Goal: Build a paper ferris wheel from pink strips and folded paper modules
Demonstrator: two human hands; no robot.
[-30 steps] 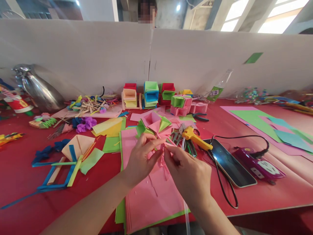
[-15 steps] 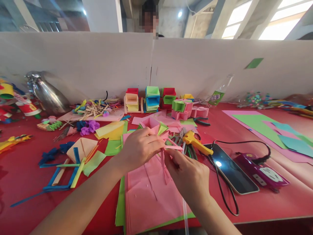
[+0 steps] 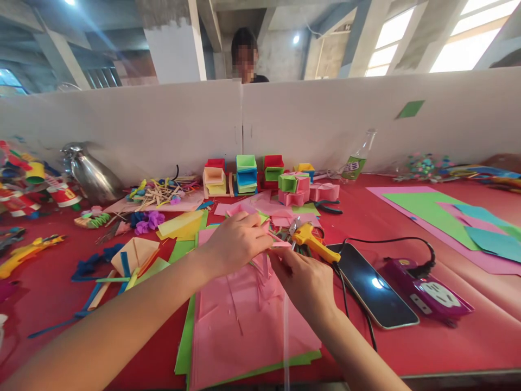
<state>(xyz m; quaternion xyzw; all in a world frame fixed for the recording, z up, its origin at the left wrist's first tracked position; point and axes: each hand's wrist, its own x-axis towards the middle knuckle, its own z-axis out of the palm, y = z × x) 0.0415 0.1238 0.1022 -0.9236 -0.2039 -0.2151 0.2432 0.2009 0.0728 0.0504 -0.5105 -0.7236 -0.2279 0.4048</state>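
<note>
My left hand (image 3: pixel 240 241) is closed over a piece of folded pink paper (image 3: pixel 280 244), fingers pointing right. My right hand (image 3: pixel 303 277) meets it from the right, its thumb and fingers pinching the same paper near its edge. Much of the folded piece is hidden behind my fingers. Under both hands lies a stack of pink paper sheets (image 3: pixel 256 336) with green sheets showing at its sides. Just beyond my right hand rests a yellow glue gun (image 3: pixel 315 241). A clear glue stick or strip (image 3: pixel 286 347) lies across the stack's front.
To the right are a phone (image 3: pixel 376 293) and a purple power strip (image 3: pixel 431 298) with a black cord. Folded paper boxes (image 3: pixel 246 176) stand at the back by a white partition (image 3: pixel 163 125). A metal jug (image 3: pixel 91 174) and a glass bottle (image 3: pixel 358 157) stand farther out.
The camera view has tilted up and shifted slightly. Both hands stay together on the pink paper, and the loose strip hanging below my fingers has changed position.
</note>
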